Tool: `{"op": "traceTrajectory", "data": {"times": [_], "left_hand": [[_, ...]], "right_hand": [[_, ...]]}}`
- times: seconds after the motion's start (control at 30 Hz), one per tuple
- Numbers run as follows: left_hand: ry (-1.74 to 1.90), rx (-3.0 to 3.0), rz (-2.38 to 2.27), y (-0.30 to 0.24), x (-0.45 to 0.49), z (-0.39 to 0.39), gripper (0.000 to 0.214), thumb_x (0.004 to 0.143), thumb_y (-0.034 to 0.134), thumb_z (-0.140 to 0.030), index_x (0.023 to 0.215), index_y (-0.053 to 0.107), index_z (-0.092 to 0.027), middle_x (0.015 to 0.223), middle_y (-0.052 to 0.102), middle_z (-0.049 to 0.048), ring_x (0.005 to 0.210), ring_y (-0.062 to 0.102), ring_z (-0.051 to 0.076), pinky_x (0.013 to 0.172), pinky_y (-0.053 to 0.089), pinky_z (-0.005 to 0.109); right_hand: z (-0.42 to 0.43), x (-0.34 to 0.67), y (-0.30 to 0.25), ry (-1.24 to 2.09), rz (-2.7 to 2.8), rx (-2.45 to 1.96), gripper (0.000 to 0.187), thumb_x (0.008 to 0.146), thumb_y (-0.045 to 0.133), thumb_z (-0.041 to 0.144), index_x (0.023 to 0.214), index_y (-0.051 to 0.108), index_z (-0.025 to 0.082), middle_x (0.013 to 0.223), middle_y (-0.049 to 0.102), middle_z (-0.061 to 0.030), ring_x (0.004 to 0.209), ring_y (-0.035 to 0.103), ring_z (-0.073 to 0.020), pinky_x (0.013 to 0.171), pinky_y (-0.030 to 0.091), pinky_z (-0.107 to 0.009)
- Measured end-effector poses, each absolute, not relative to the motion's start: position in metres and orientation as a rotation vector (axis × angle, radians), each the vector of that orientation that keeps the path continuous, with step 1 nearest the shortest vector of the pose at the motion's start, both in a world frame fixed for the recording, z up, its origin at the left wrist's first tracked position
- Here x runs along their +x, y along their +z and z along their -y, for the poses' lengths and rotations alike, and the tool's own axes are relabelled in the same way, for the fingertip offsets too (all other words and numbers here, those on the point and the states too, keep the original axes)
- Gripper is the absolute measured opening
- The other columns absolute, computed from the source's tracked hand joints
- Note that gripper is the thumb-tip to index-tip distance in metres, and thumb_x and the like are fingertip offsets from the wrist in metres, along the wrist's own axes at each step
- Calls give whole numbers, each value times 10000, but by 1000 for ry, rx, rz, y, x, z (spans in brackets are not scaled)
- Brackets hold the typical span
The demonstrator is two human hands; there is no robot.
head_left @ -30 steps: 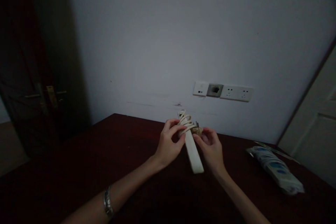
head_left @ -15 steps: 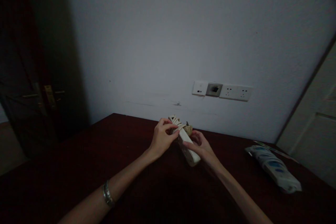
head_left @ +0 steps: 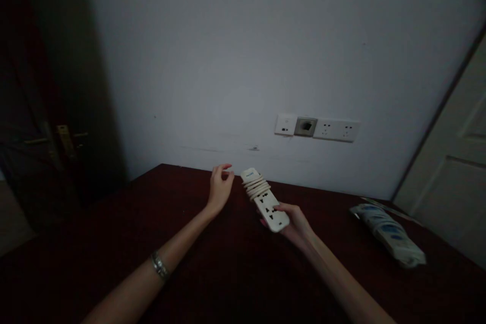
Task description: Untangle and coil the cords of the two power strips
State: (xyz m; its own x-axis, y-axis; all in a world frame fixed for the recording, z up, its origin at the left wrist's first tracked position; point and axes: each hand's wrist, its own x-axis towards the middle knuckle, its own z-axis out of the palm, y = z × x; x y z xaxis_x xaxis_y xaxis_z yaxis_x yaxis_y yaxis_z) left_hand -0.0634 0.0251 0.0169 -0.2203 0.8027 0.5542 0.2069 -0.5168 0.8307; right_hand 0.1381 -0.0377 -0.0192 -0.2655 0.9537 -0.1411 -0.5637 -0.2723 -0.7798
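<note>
A white power strip [head_left: 276, 218] has its pale cord [head_left: 256, 187] wound several times around the far half. My right hand [head_left: 294, 220] grips its near end, thumb on the socket face and fingers underneath. The sockets face up toward me, and the strip slants away to the left. To the left of the strip, my left hand [head_left: 220, 187] is apart from it, fingers bent and spread with nothing between them. The plug is hidden from view.
A dark red table [head_left: 152, 223] lies beneath my hands, against a pale wall. A clear plastic-wrapped package [head_left: 391, 235] with blue print rests at the right, beside a thin flat strip [head_left: 395, 211]. Wall sockets [head_left: 336, 130] sit above the table. Doors stand on both sides.
My left hand has let go of the power strip and moved left. The strip has been rolled so its sockets face me, and my right hand now holds its near end.
</note>
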Motion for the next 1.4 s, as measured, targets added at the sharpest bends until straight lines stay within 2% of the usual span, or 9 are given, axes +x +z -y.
{"op": "traceTrajectory", "data": {"times": [0.07, 0.17, 0.27, 0.37, 0.47, 0.67, 0.9, 1.07, 1.4], "left_hand": [[1620, 1351, -1279, 10, -61, -29, 368, 755, 610, -322, 1058, 550, -122, 1030, 555, 106, 817, 568, 155, 649, 494, 265], [1180, 1158, -1097, 3, -48, -20, 509, 735, 602, -518, 1058, 557, -127, 993, 606, 128, 741, 600, 172, 612, 494, 288], [980, 1105, -768, -3, -34, -5, 497, 746, 588, -541, 1041, 596, -141, 1033, 635, 142, 780, 631, 193, 678, 505, 320], [1111, 1090, -659, -8, -28, 1, 436, 739, 654, -430, 1068, 603, -148, 1126, 622, 140, 932, 621, 208, 769, 497, 316], [1214, 1104, -671, -9, -28, 1, 428, 723, 685, -391, 1061, 610, -138, 1139, 623, 139, 977, 613, 215, 807, 489, 315], [1366, 1209, -718, 0, -27, 1, 491, 651, 750, -357, 1049, 598, -113, 1091, 649, 132, 960, 622, 230, 857, 477, 342], [1320, 1186, -687, -8, -10, 21, 513, 612, 776, -323, 1045, 603, -110, 1066, 659, 138, 983, 618, 255, 885, 465, 375], [1321, 1196, -608, -6, -6, 27, 518, 624, 769, -284, 1080, 585, -119, 1156, 618, 142, 1061, 583, 254, 923, 446, 370], [1330, 1279, -574, 12, -28, 11, 487, 607, 766, -227, 1043, 586, -106, 1094, 647, 138, 997, 613, 237, 919, 446, 383]], "right_hand": [[37, 137, -24, 1756, 667, -724, 269, 662, 537, 123, 916, 626, 122, 904, 695, -115, 832, 660, -238, 776, 498, -412], [36, 132, -32, 1731, 673, -662, 269, 685, 549, 132, 944, 624, 131, 976, 684, -116, 902, 648, -241, 837, 480, -427], [38, 126, -35, 1726, 753, -612, 311, 698, 586, 139, 1007, 617, 165, 1004, 677, -81, 887, 642, -215, 836, 485, -430], [42, 120, -31, 1754, 846, -636, 369, 711, 652, 201, 1075, 594, 212, 933, 681, -44, 770, 635, -177, 754, 515, -420], [46, 114, -24, 1703, 913, -730, 428, 702, 700, 289, 1109, 577, 243, 889, 676, -35, 712, 623, -159, 669, 530, -374], [46, 105, -21, 1472, 888, -903, 423, 614, 770, 360, 960, 622, 167, 760, 673, -32, 600, 613, -148, 530, 498, -273], [42, 105, -16, 1308, 780, -832, 399, 527, 818, 326, 815, 601, 155, 656, 643, 1, 552, 601, -138, 528, 468, -248], [40, 108, -13, 1282, 813, -771, 452, 520, 817, 326, 867, 571, 172, 714, 657, 2, 580, 606, -138, 553, 474, -254], [46, 110, -8, 1286, 927, -712, 428, 569, 796, 301, 867, 509, 191, 767, 651, 17, 662, 617, -133, 617, 474, -251]]}}
